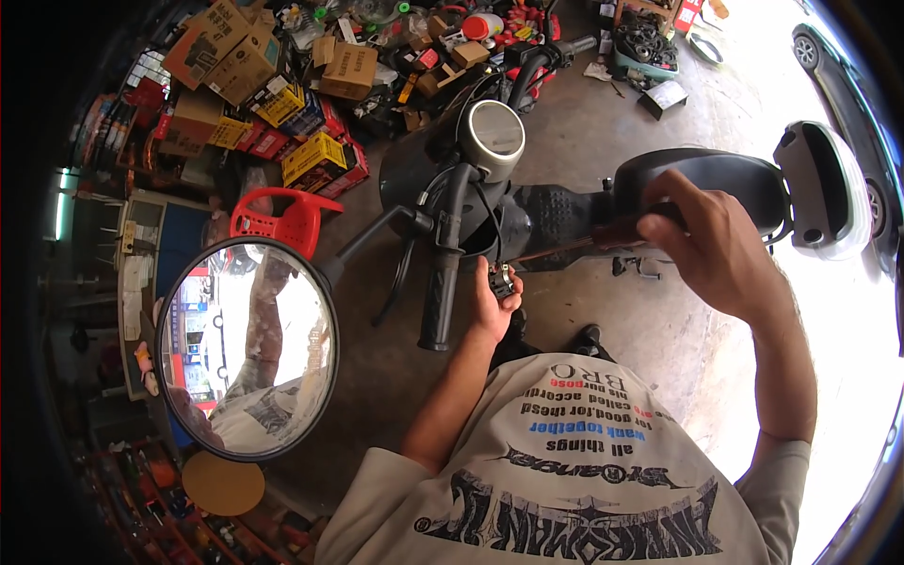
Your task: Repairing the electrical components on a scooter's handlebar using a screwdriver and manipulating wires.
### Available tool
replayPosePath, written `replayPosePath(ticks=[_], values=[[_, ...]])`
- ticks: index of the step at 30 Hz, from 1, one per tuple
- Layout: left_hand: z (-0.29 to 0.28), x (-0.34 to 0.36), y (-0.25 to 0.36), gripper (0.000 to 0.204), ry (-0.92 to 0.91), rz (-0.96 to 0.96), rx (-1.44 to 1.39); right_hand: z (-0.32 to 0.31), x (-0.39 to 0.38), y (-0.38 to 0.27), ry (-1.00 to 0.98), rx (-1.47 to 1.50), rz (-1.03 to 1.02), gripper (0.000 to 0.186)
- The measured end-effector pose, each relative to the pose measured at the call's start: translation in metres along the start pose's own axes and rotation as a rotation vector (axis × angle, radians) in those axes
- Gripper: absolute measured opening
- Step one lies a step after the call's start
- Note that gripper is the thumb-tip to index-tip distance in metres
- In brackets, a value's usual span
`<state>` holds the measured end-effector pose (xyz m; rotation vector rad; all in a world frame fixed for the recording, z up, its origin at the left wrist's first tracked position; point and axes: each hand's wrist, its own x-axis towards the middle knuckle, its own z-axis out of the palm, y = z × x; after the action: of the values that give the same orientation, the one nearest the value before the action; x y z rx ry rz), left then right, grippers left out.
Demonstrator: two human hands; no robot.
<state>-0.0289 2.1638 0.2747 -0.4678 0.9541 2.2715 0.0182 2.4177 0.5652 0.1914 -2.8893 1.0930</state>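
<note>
1. The left hand point(492, 306) reaches up beside the scooter's handlebar grip point(439, 292), its fingers pinching a small black clamp-like part point(502, 280) just right of the grip.
2. The right hand point(711, 247) has its fingers wrapped around a dark-handled screwdriver point(603, 237), whose shaft points left toward the small part.
3. The round mirror point(247, 348) stands at the left on its stalk.
4. Cardboard boxes point(348, 69) and yellow cartons point(314, 155) are piled on the floor behind; their contents cannot be seen.
5. A red plastic chair point(282, 221) stands near them.
</note>
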Motion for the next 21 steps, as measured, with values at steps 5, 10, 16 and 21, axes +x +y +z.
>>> replayPosePath(ticks=[5, 10, 16, 21], values=[[0.001, 0.002, 0.0, 0.054, -0.005, 0.008, 0.013, 0.003, 0.0, 0.009, 0.0, 0.111, -0.223, 0.021], [0.0, 0.0, -0.001, 0.055, -0.004, 0.0, 0.003, -0.005, 0.002, 0.001, -0.082, -0.064, 0.048, 0.021], [0.0, 0.001, 0.0, 0.055, -0.016, 0.008, 0.006, -0.007, 0.004, -0.005, -0.137, 0.042, 0.084, 0.022], [0.002, 0.001, 0.0, 0.054, -0.008, -0.001, 0.0, -0.001, 0.0, 0.006, -0.02, 0.023, -0.172, 0.024]])
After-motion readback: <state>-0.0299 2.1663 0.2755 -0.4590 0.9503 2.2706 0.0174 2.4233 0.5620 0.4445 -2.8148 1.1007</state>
